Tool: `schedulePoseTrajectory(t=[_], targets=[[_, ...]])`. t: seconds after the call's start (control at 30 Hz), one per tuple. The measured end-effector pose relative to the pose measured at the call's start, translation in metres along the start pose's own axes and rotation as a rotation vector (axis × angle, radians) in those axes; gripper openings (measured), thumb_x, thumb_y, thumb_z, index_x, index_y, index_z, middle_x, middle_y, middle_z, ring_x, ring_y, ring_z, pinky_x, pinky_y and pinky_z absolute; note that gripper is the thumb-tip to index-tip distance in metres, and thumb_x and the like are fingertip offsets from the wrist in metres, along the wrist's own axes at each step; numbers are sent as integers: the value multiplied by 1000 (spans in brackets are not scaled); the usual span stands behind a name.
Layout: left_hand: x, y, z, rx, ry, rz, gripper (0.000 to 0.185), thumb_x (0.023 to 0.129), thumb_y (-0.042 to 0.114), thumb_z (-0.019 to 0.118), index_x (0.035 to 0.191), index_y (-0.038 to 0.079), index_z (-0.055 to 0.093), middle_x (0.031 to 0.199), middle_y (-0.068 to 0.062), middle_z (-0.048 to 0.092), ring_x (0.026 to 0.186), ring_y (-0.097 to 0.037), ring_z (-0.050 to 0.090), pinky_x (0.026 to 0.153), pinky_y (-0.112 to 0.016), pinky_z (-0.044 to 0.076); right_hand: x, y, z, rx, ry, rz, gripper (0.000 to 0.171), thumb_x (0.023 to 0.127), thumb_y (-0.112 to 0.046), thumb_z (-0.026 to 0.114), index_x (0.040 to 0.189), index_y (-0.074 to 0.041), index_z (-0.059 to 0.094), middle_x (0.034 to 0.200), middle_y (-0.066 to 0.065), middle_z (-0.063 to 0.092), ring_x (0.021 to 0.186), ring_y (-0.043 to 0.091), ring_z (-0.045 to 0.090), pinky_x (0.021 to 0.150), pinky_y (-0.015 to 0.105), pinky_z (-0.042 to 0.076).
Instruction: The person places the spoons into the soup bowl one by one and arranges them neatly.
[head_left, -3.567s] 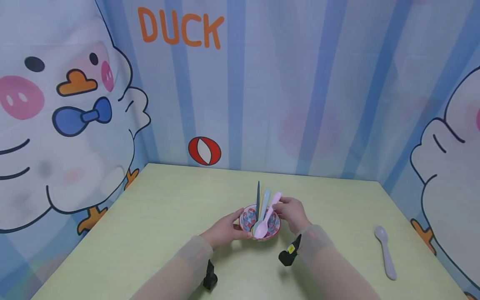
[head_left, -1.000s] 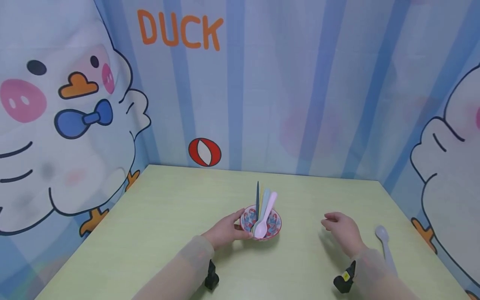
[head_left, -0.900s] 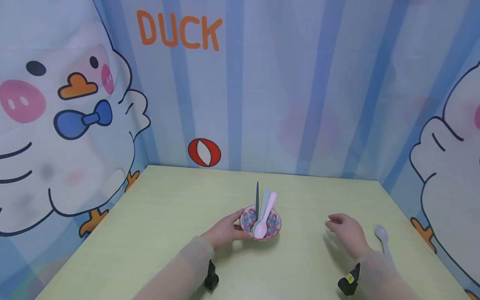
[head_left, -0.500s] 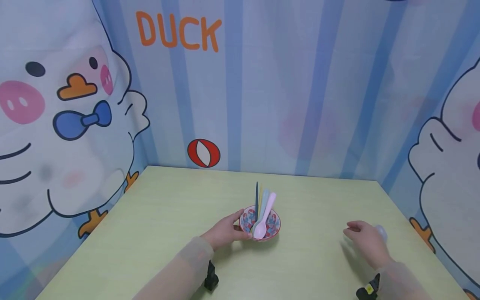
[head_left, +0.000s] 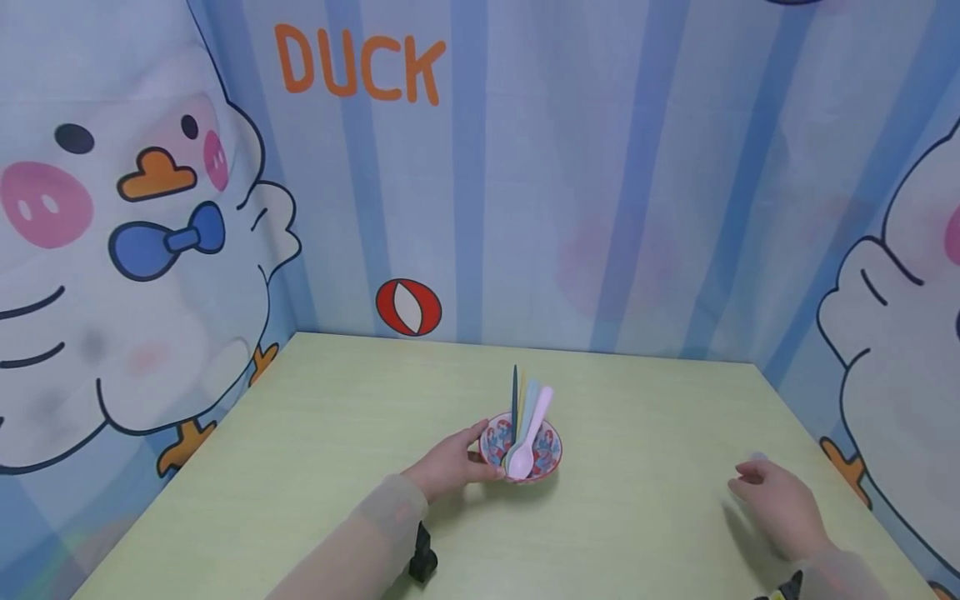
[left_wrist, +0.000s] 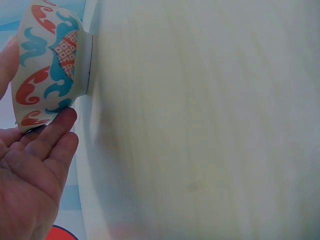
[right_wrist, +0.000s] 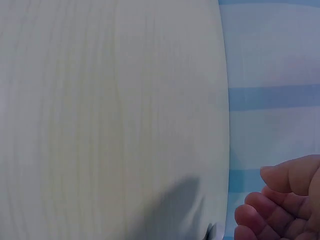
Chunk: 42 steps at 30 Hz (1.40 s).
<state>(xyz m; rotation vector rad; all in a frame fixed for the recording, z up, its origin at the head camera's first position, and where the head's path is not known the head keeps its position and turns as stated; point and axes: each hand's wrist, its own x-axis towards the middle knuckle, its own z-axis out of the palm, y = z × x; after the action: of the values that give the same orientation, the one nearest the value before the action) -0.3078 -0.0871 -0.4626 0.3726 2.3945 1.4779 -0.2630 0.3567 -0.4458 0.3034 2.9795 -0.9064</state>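
Note:
My left hand [head_left: 448,462] grips a small patterned bowl [head_left: 553,454] by its left side, thumb on the near rim. In the left wrist view the bowl [left_wrist: 50,65] shows its red-and-teal outside and white foot. Leaning together inside are a pink spoon [head_left: 535,433], a pale blue handle [head_left: 532,396], a thin yellow stick [head_left: 522,385] and a dark pointed stick [head_left: 514,392]. My right hand [head_left: 780,504], fingers loosely curled around nothing, hovers over a pale lilac spoon [head_left: 759,457]. Only the tip of its bowl end shows; the hand and arm hide the rest.
A pale yellow table [head_left: 360,400] lies under everything. Its back edge meets a blue striped curtain [head_left: 540,208] with printed ducks at either side. A black wrist camera [head_left: 423,557] hangs below my left sleeve.
My right hand has let go of the pink spoon in the bowl and moved right, over the lilac spoon. The left hand and the bowl have stayed in place.

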Motion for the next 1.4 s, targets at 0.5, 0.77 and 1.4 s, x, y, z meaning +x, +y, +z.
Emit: schedulePoseTrajectory(t=[0.5, 0.77, 1.4], targets=[[0, -1, 0, 14, 1, -1, 92, 82, 29, 78, 154, 14, 24, 132, -5, 54, 118, -22, 54, 98, -47, 43, -4, 26, -2, 27, -55, 255, 47, 89, -13, 64, 119, 19, 48, 110, 34, 55, 98, 45, 54, 76, 51, 47], [-1, 0, 0, 25, 8, -7, 92, 81, 31, 79, 154, 15, 24, 135, -5, 52, 121, -24, 52, 99, -48, 42, -7, 30, 1, 15, -20, 309, 43, 85, -6, 66, 116, 19, 49, 105, 32, 56, 94, 41, 55, 72, 47, 48], [-3, 2, -1, 9, 4, -16, 92, 81, 30, 79, 154, 14, 24, 128, -3, 56, 117, -22, 55, 99, -48, 42, -7, 47, -5, 35, -68, 280, 42, 81, -16, 73, 98, 18, 57, 84, 21, 61, 78, 31, 56, 64, 39, 47]])
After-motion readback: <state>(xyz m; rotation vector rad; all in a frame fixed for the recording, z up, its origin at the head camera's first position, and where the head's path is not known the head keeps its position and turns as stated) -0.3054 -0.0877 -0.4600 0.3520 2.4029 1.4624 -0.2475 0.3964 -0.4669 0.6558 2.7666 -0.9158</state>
